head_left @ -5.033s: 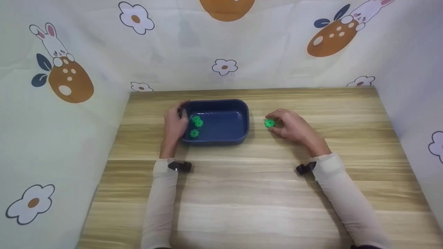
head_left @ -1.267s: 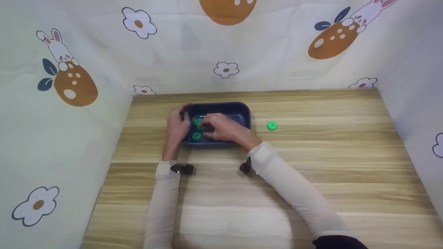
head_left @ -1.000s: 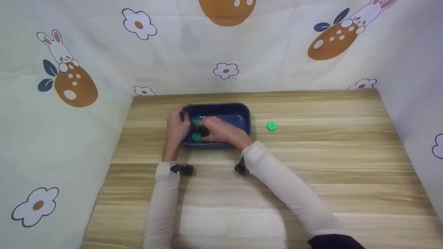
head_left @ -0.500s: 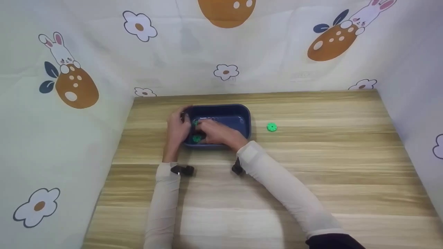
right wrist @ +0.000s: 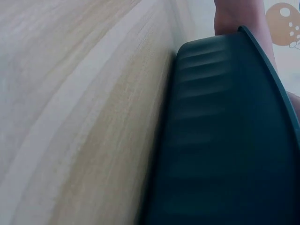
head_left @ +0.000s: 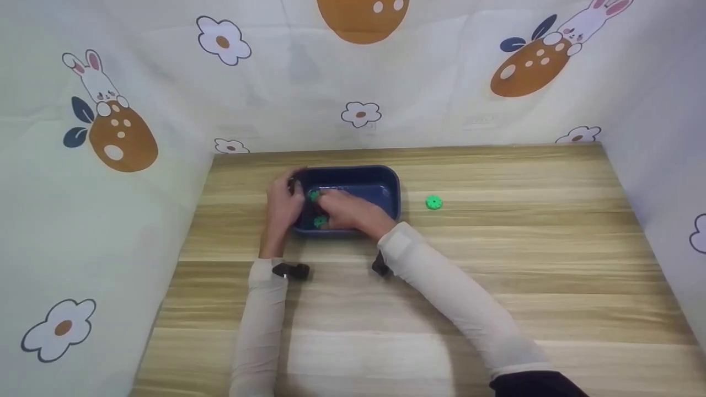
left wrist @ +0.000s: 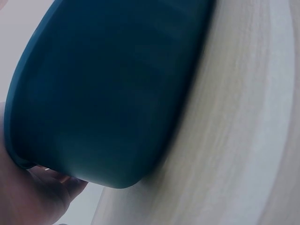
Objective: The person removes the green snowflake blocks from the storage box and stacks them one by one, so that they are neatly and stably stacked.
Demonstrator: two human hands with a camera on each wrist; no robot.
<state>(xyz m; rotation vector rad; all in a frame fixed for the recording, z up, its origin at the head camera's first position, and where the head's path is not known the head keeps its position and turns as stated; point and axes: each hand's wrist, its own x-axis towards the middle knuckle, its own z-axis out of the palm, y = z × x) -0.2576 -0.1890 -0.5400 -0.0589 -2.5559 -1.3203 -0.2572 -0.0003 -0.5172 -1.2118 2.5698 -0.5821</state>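
Note:
My left hand (head_left: 283,204) grips the left end of a dark blue plastic bin (head_left: 398,190), thumb over the rim and fingers outside. The left wrist view shows the bin's outer wall (left wrist: 108,93) and part of that hand. Inside the bin's left half is my right hand (head_left: 350,209), its fingers bent downward. Two green flower-shaped discs show against its fingers, an upper disc (head_left: 314,196) and a lower disc (head_left: 320,221). The fingertips are hidden, so whether they pinch a disc is unclear. From the right wrist, only the bin's outside (right wrist: 225,131) blocks the view of this hand.
Another green disc (head_left: 434,202) lies on the wooden table (head_left: 496,231), right of the bin. A patterned cloth (head_left: 298,82) hangs behind and along both sides of the table.
The right hand set its green disc down right of the bin and reached into it. In the last half second, the lower disc has shifted slightly right; the left hand keeps its hold.

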